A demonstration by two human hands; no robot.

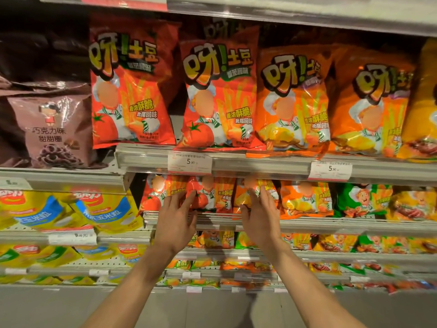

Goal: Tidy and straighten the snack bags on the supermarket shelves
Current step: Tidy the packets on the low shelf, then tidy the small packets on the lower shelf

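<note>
Tiered supermarket shelves [272, 165] of snack bags.
Red tomato bags [132, 91] stand left of orange bags [293, 102], above price tag [190, 163].

Red tomato-print bags [132, 91], orange bags [293, 102], yellow-blue bags [106, 209], brown bag [52, 129].

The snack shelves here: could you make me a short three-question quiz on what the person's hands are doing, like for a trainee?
1. True or false: the left hand has lifted a bag clear of the shelf.
2. Which bags do both hands reach toward? A) the brown chocolate bag B) the small red and orange bags on the second shelf C) the yellow corn bags
3. Fill in: the fingers of the right hand are ____, not curled.

Key: 1 false; 2 B; 3 straight.
</note>
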